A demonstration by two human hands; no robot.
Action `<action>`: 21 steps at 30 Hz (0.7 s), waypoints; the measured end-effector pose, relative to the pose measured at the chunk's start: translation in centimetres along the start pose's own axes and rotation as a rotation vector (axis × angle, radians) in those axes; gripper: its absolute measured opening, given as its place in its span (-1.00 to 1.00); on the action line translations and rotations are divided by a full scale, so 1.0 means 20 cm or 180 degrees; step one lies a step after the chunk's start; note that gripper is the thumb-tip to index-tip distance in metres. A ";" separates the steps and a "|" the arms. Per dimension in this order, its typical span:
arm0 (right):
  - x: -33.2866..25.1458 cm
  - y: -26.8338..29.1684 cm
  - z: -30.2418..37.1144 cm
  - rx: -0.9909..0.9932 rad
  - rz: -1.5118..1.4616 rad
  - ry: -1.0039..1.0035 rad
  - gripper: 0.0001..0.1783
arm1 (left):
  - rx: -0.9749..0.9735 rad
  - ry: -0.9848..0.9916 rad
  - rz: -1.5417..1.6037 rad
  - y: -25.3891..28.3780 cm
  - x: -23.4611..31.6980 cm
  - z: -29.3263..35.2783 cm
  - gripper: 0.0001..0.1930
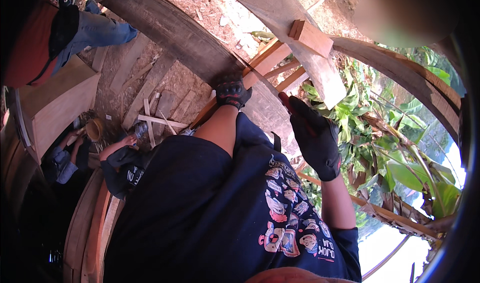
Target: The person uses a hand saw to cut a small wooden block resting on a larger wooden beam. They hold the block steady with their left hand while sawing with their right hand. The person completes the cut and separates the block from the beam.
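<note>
A wide, weathered wooden plank (170,30) runs diagonally from the upper left toward the middle. My left hand (232,91), in a black glove with hard knuckle guards, is curled closed over this plank at mid-picture. Its fingertips are hidden beneath the glove's back. To the right, my right hand (316,135) wears a matching glove with red trim. Its fingers stretch out beside the plank's right-hand end, and nothing shows in them. Whether they touch the wood I cannot tell. Near both hands, orange-brown timber beams (270,63) cross under the plank.
Another broad board (280,18) slants down from the top, with a short wood block (312,37) against it. Loose offcuts (150,95) lie on the ground at left. A person in jeans (97,30) stands upper left; other people (122,165) are lower left. Leafy plants (410,170) grow at right.
</note>
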State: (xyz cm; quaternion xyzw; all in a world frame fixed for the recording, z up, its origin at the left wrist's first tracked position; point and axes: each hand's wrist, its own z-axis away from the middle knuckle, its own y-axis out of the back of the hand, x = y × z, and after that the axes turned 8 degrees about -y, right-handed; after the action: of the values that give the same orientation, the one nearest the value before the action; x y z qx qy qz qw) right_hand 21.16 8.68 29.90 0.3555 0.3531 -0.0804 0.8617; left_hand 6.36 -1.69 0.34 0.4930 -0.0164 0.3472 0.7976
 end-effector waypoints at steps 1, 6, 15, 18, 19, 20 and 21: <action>0.01 -0.06 -0.13 -0.0076 0.0154 0.0052 -0.54 | -0.0053 0.0051 0.0063 0.00 0.00 0.02 -0.48; 0.27 -0.56 -0.62 0.0084 0.0545 0.0434 -0.55 | 0.0527 -0.0318 -0.0715 -0.26 -0.10 -0.03 -0.53; 0.16 -0.05 0.12 -0.0105 -0.0391 0.0057 -0.43 | 0.0222 -0.0076 0.0060 -0.05 0.00 0.01 -0.35; 0.08 0.05 0.23 -0.0296 0.0150 0.0025 -0.42 | 0.0282 -0.0073 0.0141 -0.03 0.01 0.01 -0.38; 0.11 0.02 0.18 -0.0207 0.0127 0.0181 -0.41 | 0.0198 -0.0012 0.0150 -0.02 0.01 0.01 -0.38; 0.14 -0.06 0.10 -0.0089 0.0109 0.0294 -0.41 | 0.0089 0.0004 0.0169 -0.01 0.02 0.01 -0.38; 0.19 -0.16 0.01 0.0017 0.0076 0.0411 -0.41 | -0.0046 0.0032 0.0210 -0.03 0.02 0.02 -0.37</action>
State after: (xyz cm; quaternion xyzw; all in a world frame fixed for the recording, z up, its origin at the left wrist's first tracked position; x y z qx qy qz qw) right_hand 22.84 6.68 25.61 0.3665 0.4035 -0.0479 0.8370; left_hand 7.06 -1.97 0.18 0.4846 -0.0311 0.3756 0.7894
